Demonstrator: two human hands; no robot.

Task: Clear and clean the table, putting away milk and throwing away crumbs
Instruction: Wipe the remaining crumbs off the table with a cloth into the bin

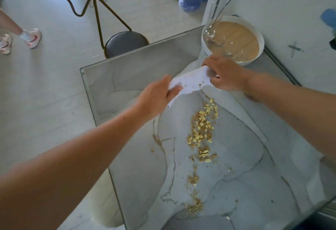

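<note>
I see my left hand (158, 95) and right hand (225, 74) each pinching an end of the white tissue (192, 82) in curled fingers over the marbled surface (145, 62), crumbs (201, 133) trailing toward me, the bowl of tan liquid (234, 38) just beyond my right hand.

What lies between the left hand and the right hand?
In the head view, a white tissue stretches between the left hand and the right hand; each grips one end, and a few crumbs sit on it.
</note>
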